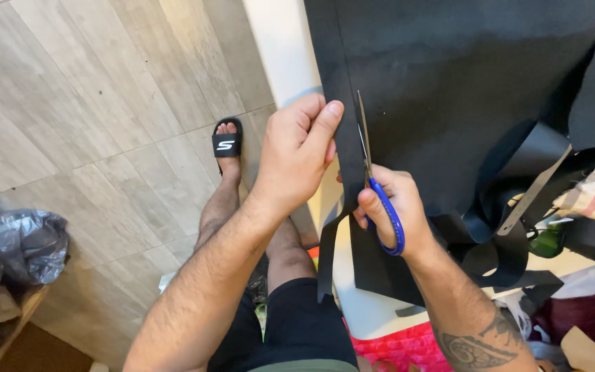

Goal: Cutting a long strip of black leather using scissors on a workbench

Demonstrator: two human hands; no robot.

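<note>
I hold the blue-handled scissors (378, 196) in my right hand (390, 207), fingers closed through the handles, blades a little open on the black sheet (449, 83) that lies over the white desk (277, 48) edge. My left hand (297, 155) pinches the narrow strip (342, 138) beside the blades, fingers closed on it. I think the cut goes well if the left hand keeps the strip tight and the blades follow straight. On the floor (91, 103) a grey plastic bag (22, 241) sits closed; I cannot tell its contents.

Black sheet (449, 76) covers the white table (280, 48).
</note>
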